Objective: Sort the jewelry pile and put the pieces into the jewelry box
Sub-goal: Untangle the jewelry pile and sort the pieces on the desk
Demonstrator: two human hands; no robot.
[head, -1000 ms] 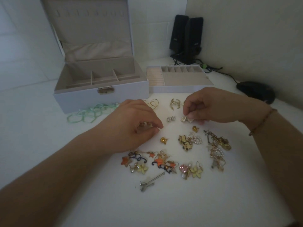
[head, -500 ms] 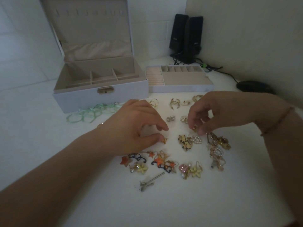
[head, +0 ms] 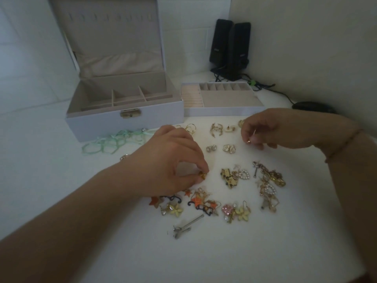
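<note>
The jewelry pile lies spread over the white table: star and flower earrings at the front, gold and pearl pieces at the right, small stud pairs further back. My left hand pinches a small gold stud between thumb and forefinger, right at the table surface. My right hand is lifted a little and pinches another small gold stud, its post sticking up. The white jewelry box stands open at the back left, its compartments bare. Its removable tray sits beside it on the right.
A tangle of green ribbon lies in front of the box. A silver clip lies at the front of the pile. Two black speakers with cables stand in the back corner, and a black mouse lies at the right wall.
My right hand picked a gold stud off the table and lifted it up and to the right. My left hand closed its thumb and forefinger on the other gold stud.
</note>
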